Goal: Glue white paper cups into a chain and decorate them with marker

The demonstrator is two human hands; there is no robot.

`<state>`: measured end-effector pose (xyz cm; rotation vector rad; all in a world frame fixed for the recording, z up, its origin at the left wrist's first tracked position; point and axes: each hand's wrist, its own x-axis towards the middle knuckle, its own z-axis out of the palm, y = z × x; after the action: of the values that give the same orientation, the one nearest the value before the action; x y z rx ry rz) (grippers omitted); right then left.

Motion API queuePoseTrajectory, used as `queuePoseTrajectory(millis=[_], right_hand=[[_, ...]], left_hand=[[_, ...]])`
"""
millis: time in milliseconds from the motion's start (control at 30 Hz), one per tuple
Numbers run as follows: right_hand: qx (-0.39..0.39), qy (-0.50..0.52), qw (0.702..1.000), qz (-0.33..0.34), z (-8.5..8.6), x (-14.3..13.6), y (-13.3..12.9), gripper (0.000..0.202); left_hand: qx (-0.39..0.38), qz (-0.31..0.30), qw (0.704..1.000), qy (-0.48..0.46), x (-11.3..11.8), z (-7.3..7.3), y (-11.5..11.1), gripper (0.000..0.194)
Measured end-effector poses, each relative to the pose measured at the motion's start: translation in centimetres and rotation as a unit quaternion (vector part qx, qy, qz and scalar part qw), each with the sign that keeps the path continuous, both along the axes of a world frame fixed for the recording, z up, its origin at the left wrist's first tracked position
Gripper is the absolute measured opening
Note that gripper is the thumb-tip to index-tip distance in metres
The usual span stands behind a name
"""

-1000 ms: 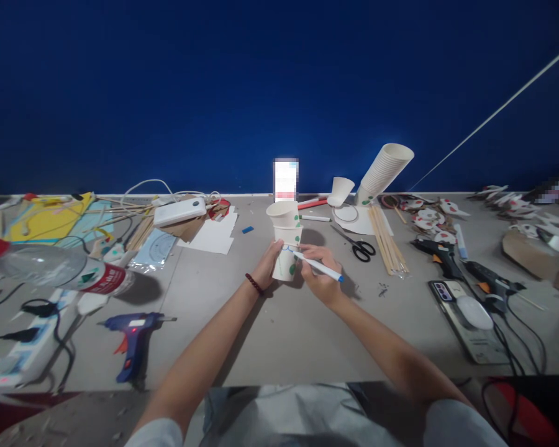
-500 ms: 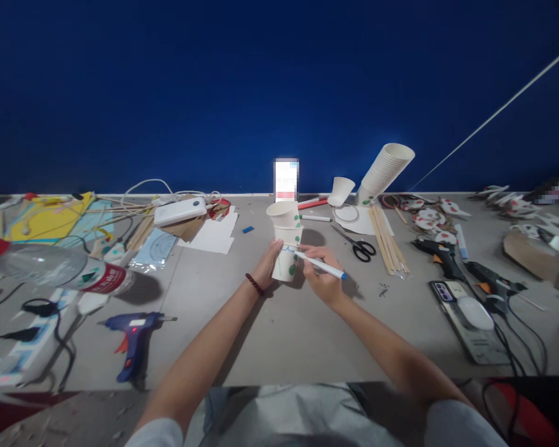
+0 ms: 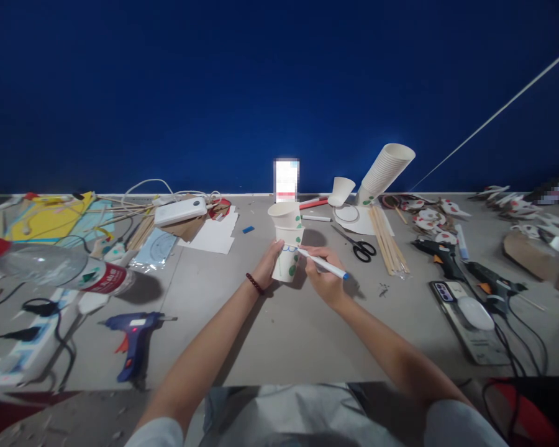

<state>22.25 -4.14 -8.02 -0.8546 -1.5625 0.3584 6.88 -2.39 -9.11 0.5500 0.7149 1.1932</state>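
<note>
"Head view: hands?"

"Left hand (image 3: 266,265) closed on the lower paper cup (image 3: 286,266), left side, per my remote feed; right hand (image 3: 326,284) pinching a blue-ended marker (image 3: 325,264), tip at the cup's wall by a blue scalloped line (image 3: 289,249)."

"Cup's spot?"

"Mid-way along the table (image 3: 279,351), mouth up, upper cup (image 3: 286,216) nested in it. Resting or lifted, I can't tell. Scissors (image 3: 355,243) right; blue glue gun (image 3: 133,341) nearer, left."

left hand (image 3: 266,267) near right hand (image 3: 327,282), fingers (image 3: 325,252) curled
</note>
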Motion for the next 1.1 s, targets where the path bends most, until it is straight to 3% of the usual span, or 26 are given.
queuePoseTrajectory(millis=[300,533,700,900,1100], right_hand=[[0.017,-0.003,1.000,-0.003,0.0,-0.1,0.1,0.009],[0.012,0.006,1.000,0.014,-0.1,-0.1,0.2,0.008],[0.015,0.011,1.000,0.012,-0.1,-0.1,0.3,0.006],[0.024,-0.023,0.999,-0.012,-0.1,-0.3,0.3,0.005],[0.037,-0.019,0.999,0.016,0.2,-0.4,0.2,0.010]], left_hand=[[-0.001,0.004,1.000,-0.006,0.0,0.3,0.0,0.046],[-0.011,-0.001,1.000,0.004,-0.1,-0.3,0.1,0.050],[-0.017,0.033,0.999,0.009,-0.1,-0.2,0.2,0.040],[-0.058,0.022,0.998,-0.017,0.3,0.4,0.1,0.032],[-0.008,0.063,0.998,-0.006,0.6,0.9,-0.3,0.028]])
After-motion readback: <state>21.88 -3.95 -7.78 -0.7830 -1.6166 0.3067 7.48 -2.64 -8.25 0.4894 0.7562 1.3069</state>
